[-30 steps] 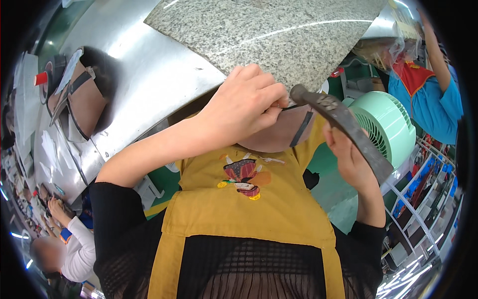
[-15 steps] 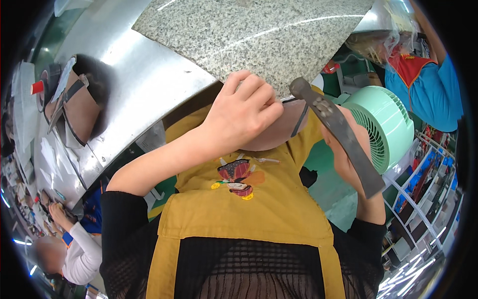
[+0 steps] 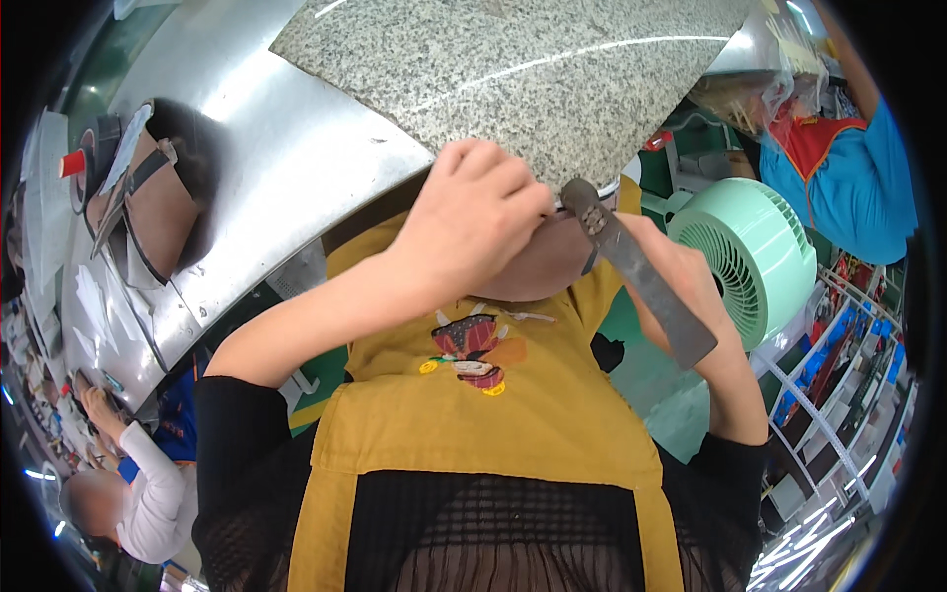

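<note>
A brownish-pink leather piece with a dark edge hangs over the near edge of a speckled granite slab. My left hand is closed on the leather's upper edge, its fingers curled at the slab's rim. In my right hand is a dark metal hammer, whose broad, flat head hides most of the grip and the handle. The hammer's round end is close to my left fingertips, at the slab's edge. What lies right under that end is hidden.
More brownish-pink leather pieces stand on the metal table at left, near a tape roll. A mint-green fan stands close to my right hand. Co-workers sit at far right, in a blue shirt, and lower left, in a white sleeve.
The hammer has come down and leftward, bringing its round end to the slab's edge beside my left fingers. My left hand keeps its hold on the leather, shifting only slightly.
</note>
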### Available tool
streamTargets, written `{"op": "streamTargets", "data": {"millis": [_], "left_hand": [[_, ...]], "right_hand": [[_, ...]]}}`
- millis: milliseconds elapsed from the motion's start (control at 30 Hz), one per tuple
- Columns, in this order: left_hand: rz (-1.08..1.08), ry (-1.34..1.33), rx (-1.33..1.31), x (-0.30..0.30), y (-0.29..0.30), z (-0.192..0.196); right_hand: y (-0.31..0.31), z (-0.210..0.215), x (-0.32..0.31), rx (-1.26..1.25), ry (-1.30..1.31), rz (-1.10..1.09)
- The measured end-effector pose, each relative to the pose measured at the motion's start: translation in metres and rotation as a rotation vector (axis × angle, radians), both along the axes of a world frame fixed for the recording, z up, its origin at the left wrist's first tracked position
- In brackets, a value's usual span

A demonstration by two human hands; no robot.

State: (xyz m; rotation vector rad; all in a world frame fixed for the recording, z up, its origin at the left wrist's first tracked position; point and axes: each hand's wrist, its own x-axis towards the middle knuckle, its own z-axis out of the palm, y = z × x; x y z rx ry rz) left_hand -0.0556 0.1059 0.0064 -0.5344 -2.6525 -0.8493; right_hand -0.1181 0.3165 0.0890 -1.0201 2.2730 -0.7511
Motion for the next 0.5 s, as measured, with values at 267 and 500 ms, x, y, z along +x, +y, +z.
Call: {"op": "streamTargets", "data": {"millis": [267, 500], "left_hand": [[-0.046, 0.140, -0.121, 0.008, 0.002, -0.001], [-0.053, 0.145, -0.125, 0.011, 0.003, -0.002]], "right_hand": [[0.003, 0.007, 0.000, -0.055, -0.092, -0.062], [-0.003, 0.014, 0.000, -0.020, -0.116, -0.009]]}}
